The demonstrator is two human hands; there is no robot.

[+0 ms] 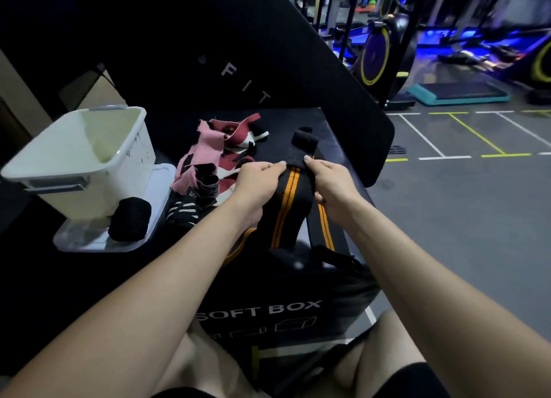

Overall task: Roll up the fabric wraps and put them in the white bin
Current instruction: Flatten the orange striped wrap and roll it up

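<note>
Left hand (pixel 256 186) | right hand (pixel 334 186) | pinch black orange-striped wrap (pixel 290 207)

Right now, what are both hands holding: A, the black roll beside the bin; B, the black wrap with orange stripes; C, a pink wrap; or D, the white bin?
B: the left hand and right hand both pinch the top of the black wrap with orange stripes, raised over the black soft box.

Black soft box (pixel 268 311) bears wraps (pixel 214 165) and bin lid (pixel 155 195)
</note>
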